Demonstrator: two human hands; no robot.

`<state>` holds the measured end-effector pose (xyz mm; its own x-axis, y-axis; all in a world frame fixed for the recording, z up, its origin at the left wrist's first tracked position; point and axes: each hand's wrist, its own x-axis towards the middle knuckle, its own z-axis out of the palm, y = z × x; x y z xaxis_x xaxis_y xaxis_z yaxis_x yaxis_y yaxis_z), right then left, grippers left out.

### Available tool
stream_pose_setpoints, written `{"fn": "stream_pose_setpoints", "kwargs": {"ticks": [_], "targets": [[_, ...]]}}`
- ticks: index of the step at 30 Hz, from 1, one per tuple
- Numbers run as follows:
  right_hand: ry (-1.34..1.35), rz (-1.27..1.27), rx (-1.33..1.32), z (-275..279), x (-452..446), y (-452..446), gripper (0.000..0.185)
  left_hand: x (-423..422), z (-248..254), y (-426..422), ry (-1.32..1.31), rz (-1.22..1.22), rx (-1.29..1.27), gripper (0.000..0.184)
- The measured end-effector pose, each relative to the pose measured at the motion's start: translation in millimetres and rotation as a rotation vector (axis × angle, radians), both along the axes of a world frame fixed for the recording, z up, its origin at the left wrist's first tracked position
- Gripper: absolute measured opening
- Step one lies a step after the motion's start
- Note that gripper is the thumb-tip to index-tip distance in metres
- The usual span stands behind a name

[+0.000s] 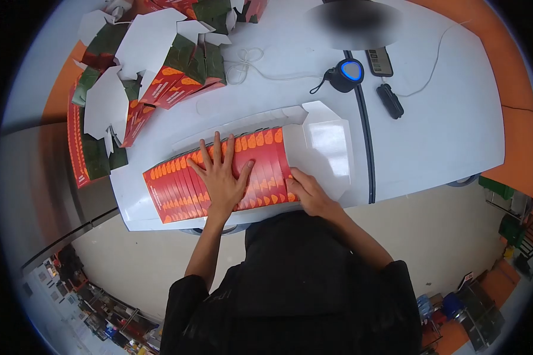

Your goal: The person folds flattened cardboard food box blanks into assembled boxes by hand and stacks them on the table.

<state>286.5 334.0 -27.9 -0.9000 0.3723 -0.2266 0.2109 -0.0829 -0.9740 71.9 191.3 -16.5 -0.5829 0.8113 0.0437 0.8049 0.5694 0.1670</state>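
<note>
A fanned row of flat red cardboard food boxes (186, 190), printed with orange shapes, lies overlapping on the white table in front of me. My left hand (222, 180) rests flat on the row with its fingers spread. At the right end, my right hand (307, 192) has its fingers curled at the lower edge of the last red panel. To the right of that panel a white inner flap (327, 151) stretches out over the table. Whatever the right fingertips pinch is partly hidden by the hand.
Folded red and green boxes (172, 71) are heaped at the back left of the white table (438, 142). A small black speaker (345, 76) with a blue-ringed top, a phone (379, 61) and a black device (389, 100) on a cable are at the back right. A dark seam crosses the table.
</note>
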Motion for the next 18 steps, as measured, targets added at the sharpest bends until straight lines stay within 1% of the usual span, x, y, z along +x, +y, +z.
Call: {"fn": "stream_pose_setpoints", "kwargs": {"ticks": [2,5,6,7,8,11,13,14,17,18], "targets": [[-0.076,0.127,-0.1,3.3,4.4,14.3,0.037,1.2,4.5,-0.6,-0.041,0.006,-0.007,0.075],[0.201,0.089,0.082,-39.6,6.1,38.2,0.037,-0.7,12.6,3.1,-0.086,-0.012,0.006,0.072],[0.171,-0.015,0.144,-34.1,-2.1,51.9,0.038,-0.4,18.3,5.0,-0.103,-0.017,0.008,0.071],[0.141,-0.115,0.205,-28.5,-10.6,69.0,0.038,2.2,25.0,10.5,-0.095,-0.062,0.036,0.064],[0.11,-0.212,0.263,-21.2,-19.4,84.2,0.039,5.5,28.1,18.1,-0.126,-0.108,0.056,0.061],[-0.039,-0.199,0.524,-10.2,-56.1,105.0,0.041,13.3,25.4,42.4,-0.203,-0.223,0.124,0.054],[-0.126,-0.013,0.679,-30.4,-71.6,115.8,0.038,16.1,17.1,54.7,-0.235,-0.275,0.183,0.05],[-0.173,0.081,0.753,-33.1,-77.8,118.8,0.036,17.0,13.9,57.0,-0.223,-0.275,0.166,0.049],[-0.28,0.265,0.803,-40.3,-91.4,123.7,0.025,18.4,8.2,62.2,-0.198,-0.271,0.144,0.046],[-0.266,0.272,0.824,-43.8,-92.2,126.4,0.022,17.9,9.2,63.4,-0.195,-0.267,0.155,0.046]]}}
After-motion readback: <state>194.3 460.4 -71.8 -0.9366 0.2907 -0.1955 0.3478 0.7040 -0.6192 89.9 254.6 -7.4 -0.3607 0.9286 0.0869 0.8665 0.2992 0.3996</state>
